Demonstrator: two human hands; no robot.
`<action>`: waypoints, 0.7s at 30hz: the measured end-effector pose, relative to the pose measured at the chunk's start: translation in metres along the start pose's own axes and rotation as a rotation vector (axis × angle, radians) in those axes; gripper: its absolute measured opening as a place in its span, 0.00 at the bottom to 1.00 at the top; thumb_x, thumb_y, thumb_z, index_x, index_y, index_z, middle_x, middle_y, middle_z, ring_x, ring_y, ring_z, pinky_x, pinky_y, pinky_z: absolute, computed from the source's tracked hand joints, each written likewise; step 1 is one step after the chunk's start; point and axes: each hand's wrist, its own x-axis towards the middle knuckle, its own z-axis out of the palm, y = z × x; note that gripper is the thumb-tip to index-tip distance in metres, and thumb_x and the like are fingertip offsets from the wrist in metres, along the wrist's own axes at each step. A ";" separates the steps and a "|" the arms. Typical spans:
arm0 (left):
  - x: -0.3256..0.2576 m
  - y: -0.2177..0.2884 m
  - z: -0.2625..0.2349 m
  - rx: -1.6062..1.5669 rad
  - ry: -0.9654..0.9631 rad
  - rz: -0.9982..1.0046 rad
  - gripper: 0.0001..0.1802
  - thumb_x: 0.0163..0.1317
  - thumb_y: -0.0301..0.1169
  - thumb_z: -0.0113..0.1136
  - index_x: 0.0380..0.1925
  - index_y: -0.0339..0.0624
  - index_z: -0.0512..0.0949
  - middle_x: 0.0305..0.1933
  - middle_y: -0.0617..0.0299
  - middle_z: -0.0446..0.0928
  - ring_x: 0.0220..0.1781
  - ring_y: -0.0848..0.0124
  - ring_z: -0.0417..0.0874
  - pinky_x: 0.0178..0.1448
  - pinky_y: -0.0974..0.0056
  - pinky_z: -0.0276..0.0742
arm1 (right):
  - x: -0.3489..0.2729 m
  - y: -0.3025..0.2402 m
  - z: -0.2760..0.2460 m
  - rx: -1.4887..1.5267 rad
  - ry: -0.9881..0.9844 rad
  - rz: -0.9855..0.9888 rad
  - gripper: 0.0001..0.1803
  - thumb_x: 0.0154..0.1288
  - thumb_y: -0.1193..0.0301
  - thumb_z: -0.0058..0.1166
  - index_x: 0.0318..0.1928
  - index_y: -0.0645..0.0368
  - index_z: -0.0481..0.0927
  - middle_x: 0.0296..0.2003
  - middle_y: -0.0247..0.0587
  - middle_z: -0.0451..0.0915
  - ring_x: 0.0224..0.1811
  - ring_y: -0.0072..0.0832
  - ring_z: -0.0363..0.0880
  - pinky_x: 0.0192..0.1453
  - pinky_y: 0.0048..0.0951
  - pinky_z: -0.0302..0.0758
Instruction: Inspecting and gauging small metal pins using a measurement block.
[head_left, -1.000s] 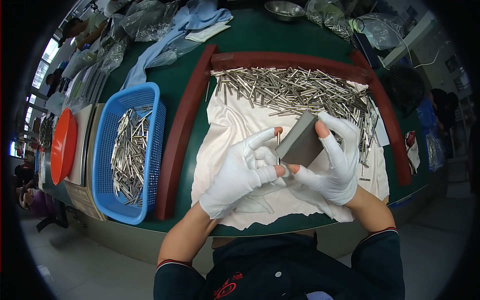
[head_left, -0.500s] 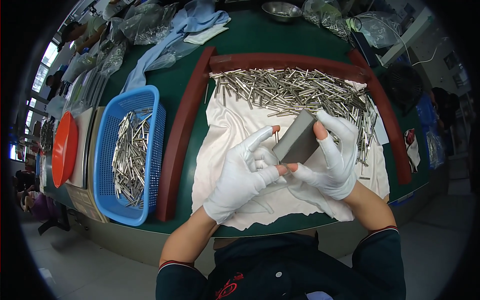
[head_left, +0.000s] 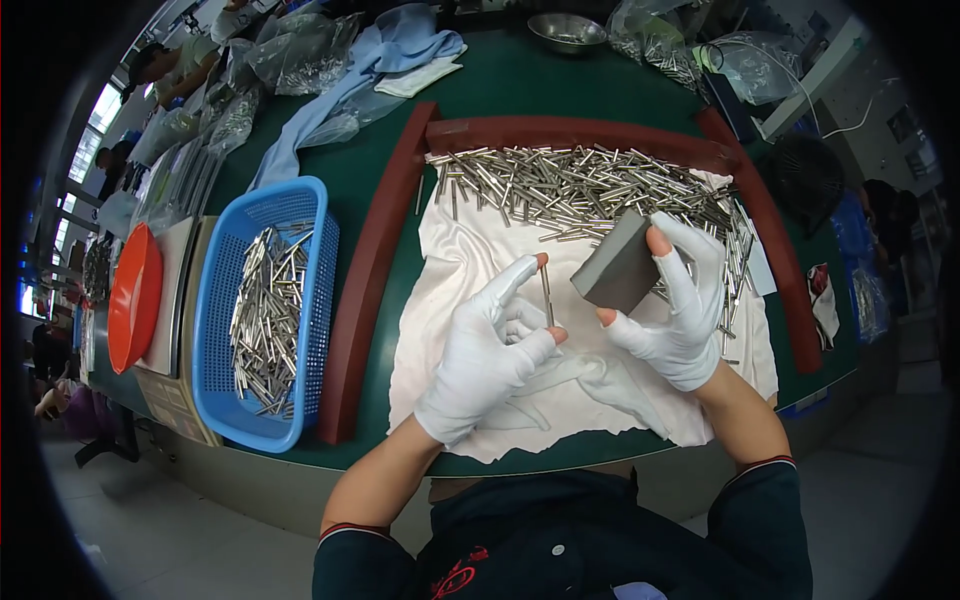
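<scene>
Above the pale pink, creased fabric cloth (head_left: pixel 445 245), two hands worked, each in one white fabric glove that left the thumb and index tips bare. The left grip (head_left: pixel 482 350) was narrow: it held one slender, silver metal rod (head_left: pixel 547 293) by its two ends, between thumb and index fingertip. The right grip (head_left: pixel 685 322) was closed on one dark grey, rectangular block (head_left: pixel 615 268); the index tip lay at the right edge, the thumb tip at the lower edge. Rod and block were near each other but apart.

Beneath the hands, one crumpled piece of white fabric (head_left: pixel 600 385) lay on the cloth. Along the far part of the cloth, one pile of silver metal rods (head_left: pixel 570 185), too many to count, was spread. Three dark red, straight-edged bars bordered it: one left bar (head_left: pixel 375 285), one far bar (head_left: pixel 580 132) and one right bar (head_left: pixel 782 245).

Left of the left bar stood one blue, perforated plastic basket (head_left: pixel 212 330) with a second uncounted heap of metal rods (head_left: pixel 268 315). Farther left was one orange-red, shallow bowl (head_left: pixel 135 300). One round, silver metal bowl (head_left: pixel 567 46) stood at the far side of the dark green counter (head_left: pixel 500 85).
</scene>
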 end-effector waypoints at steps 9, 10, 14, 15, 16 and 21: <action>0.002 -0.002 0.001 -0.066 0.017 -0.032 0.38 0.57 0.16 0.63 0.68 0.29 0.58 0.32 0.60 0.79 0.33 0.78 0.82 0.39 0.75 0.78 | 0.001 -0.004 0.005 -0.002 -0.045 -0.045 0.47 0.41 0.61 0.71 0.65 0.60 0.68 0.55 0.49 0.71 0.51 0.43 0.70 0.54 0.42 0.68; 0.001 -0.002 0.001 -0.065 0.017 -0.032 0.38 0.57 0.16 0.63 0.68 0.29 0.58 0.32 0.60 0.79 0.33 0.78 0.82 0.39 0.75 0.78 | 0.001 -0.005 0.005 -0.002 -0.044 -0.044 0.47 0.41 0.61 0.71 0.65 0.60 0.68 0.55 0.49 0.71 0.51 0.43 0.70 0.54 0.42 0.68; 0.002 -0.006 0.001 -0.083 0.008 -0.031 0.38 0.56 0.16 0.63 0.67 0.29 0.59 0.33 0.59 0.79 0.33 0.78 0.82 0.40 0.74 0.80 | 0.003 -0.010 0.007 0.028 -0.026 -0.055 0.47 0.42 0.59 0.71 0.65 0.59 0.68 0.55 0.49 0.72 0.51 0.42 0.71 0.53 0.42 0.69; 0.002 -0.007 0.001 -0.096 0.001 -0.032 0.38 0.56 0.16 0.63 0.67 0.30 0.59 0.33 0.58 0.80 0.33 0.77 0.82 0.40 0.74 0.80 | 0.004 -0.012 0.007 0.033 -0.022 -0.061 0.46 0.43 0.59 0.70 0.65 0.59 0.68 0.55 0.49 0.71 0.51 0.42 0.71 0.53 0.42 0.69; 0.002 -0.006 0.002 -0.095 -0.001 -0.033 0.38 0.56 0.16 0.63 0.67 0.30 0.59 0.33 0.58 0.80 0.33 0.77 0.82 0.40 0.74 0.80 | 0.004 -0.011 0.007 0.032 -0.022 -0.059 0.46 0.43 0.59 0.70 0.65 0.59 0.68 0.55 0.49 0.71 0.51 0.42 0.71 0.53 0.42 0.69; 0.000 -0.001 -0.001 -0.129 0.000 0.012 0.38 0.56 0.16 0.64 0.67 0.30 0.60 0.34 0.59 0.80 0.33 0.77 0.82 0.41 0.73 0.81 | -0.001 -0.006 0.007 -0.056 -0.056 -0.119 0.46 0.44 0.58 0.70 0.65 0.59 0.68 0.56 0.48 0.71 0.51 0.42 0.70 0.53 0.42 0.69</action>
